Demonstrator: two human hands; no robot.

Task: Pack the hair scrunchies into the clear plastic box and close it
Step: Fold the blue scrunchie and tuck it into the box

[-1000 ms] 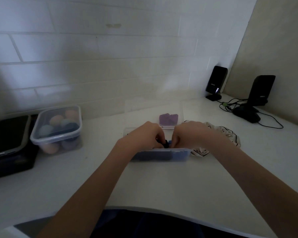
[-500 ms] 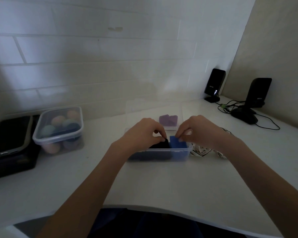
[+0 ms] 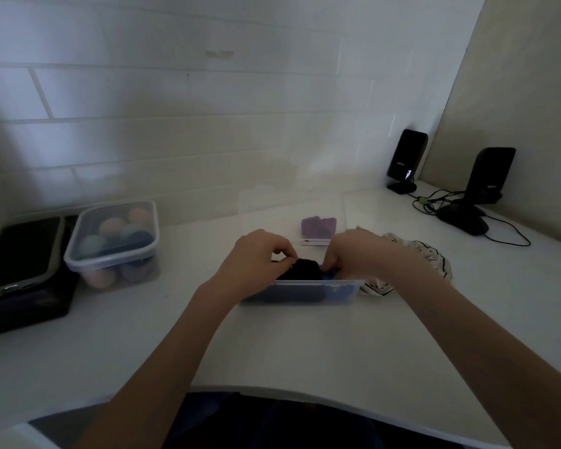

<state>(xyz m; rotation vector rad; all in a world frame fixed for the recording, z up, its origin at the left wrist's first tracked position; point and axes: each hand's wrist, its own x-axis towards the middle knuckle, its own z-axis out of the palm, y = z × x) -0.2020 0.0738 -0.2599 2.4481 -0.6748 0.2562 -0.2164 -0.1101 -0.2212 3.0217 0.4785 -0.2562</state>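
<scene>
Both hands at the clear box on the table.

I see my left hand (image 3: 259,257) and right hand (image 3: 357,254) over the clear box (image 3: 300,290), fingers pinched together on a black scrunchie (image 3: 305,270) sitting in it beside a blue scrunchie (image 3: 339,291). A patterned scrunchie (image 3: 421,254) lies on the table (image 3: 305,345), just right of the box.

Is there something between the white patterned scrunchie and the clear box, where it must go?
The right hand and its forearm cross over the white patterned scrunchie, which lies beside the clear box. The black scrunchie already fills the box's middle.
</scene>
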